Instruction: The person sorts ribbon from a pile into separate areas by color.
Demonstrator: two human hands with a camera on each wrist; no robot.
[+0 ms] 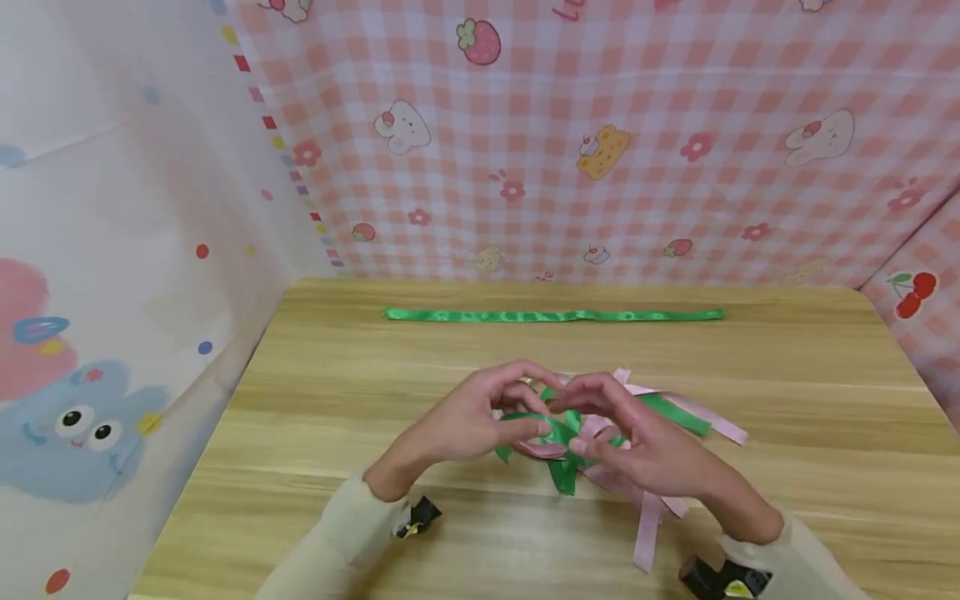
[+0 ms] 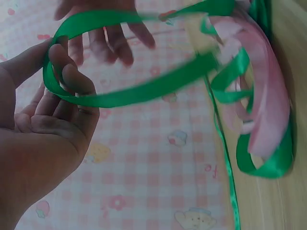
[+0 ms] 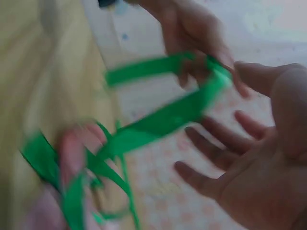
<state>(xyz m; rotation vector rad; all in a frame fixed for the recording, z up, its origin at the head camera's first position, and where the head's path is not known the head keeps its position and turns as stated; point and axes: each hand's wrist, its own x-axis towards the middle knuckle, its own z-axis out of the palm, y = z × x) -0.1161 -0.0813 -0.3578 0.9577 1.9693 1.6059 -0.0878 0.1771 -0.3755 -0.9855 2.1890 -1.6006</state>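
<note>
My left hand (image 1: pixel 468 425) pinches a green satin ribbon (image 2: pixel 144 91) between thumb and fingertips, so it bends into a loop there. Both lengths of that ribbon run down toward a tangled heap of green and pink ribbons on the table. Beside it, my right hand (image 1: pixel 656 446) hovers over the heap with fingers spread, its thumb near the bend of the ribbon in the right wrist view. Pink ribbon (image 2: pixel 268 96) loops through the heap, and a pink tail (image 1: pixel 647 537) sticks out toward the front. The hands partly hide the heap in the head view.
A separate green ribbon (image 1: pixel 555 317) lies straight along the back of the wooden table (image 1: pixel 315 400). Green and pink ends (image 1: pixel 675 414) reach out to the heap's right. A pink checked cloth (image 1: pixel 525 125) hangs behind the table, with a white printed cloth (image 1: pixel 135 208) at the left.
</note>
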